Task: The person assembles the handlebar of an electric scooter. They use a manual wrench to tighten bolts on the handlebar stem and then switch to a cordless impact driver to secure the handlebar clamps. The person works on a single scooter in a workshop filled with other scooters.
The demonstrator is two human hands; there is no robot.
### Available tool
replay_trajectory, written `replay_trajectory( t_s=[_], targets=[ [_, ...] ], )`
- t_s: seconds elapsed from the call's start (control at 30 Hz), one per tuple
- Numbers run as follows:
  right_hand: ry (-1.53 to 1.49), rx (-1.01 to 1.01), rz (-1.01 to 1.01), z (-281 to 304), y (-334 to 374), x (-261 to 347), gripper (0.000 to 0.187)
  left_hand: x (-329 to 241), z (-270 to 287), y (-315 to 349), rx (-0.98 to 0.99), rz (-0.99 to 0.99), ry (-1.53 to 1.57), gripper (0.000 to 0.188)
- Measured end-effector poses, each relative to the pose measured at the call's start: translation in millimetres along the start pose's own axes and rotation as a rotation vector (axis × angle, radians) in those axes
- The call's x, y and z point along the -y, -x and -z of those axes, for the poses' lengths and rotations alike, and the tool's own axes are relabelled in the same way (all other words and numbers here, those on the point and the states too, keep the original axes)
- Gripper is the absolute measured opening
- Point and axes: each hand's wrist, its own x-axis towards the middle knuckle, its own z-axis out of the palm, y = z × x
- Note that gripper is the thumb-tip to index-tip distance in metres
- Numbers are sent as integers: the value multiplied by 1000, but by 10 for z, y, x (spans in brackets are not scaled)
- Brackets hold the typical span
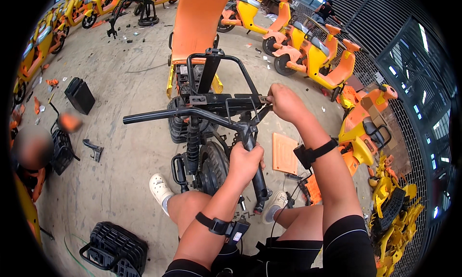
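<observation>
My left hand is wrapped around a thick black tube of a loose metal scooter frame, just below its welded joint. My right hand is closed at the right end of a black crossbar, beside a small metal bracket; the fingertips' exact hold is partly hidden. The frame is tilted over the rear of a partly stripped scooter, whose orange front panel rises beyond. A black tubular rack stands behind the crossbar. Below are a coil shock absorber and a rear tyre, between my legs.
An orange square panel lies right of the wheel. A black crate sits at lower left, a black battery-like box farther off. Yellow-orange scooters line both sides. Yellow scrap panels pile at right. A person is in the back.
</observation>
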Motion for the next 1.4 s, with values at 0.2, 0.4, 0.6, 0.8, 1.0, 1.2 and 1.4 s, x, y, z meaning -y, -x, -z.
replay_trajectory(
  t_s=[0.2,0.4,0.6,0.8,1.0,1.2,1.4],
  targets=[
    [56,-34,36,-28,-6,34,14,-14,7,0,-4,-14,-20,9],
    [171,-114,106,-82,-2,78,15,-15,14,24,-10,-2,-12,10],
    [238,-148,132,-123,15,26,14,-53,-40,48,-37,-1,-28,11],
    [219,-95,63,-145,6,14,14,-35,-42,38,-22,-1,29,9],
    [166,-76,59,-140,37,5,17,-53,-51,42,-40,-3,25,7],
    [141,27,-23,-55,21,55,18,-31,-25,36,-10,-4,14,9],
    [209,24,12,-42,-11,38,17,-62,-48,43,-22,1,38,5]
  ],
)
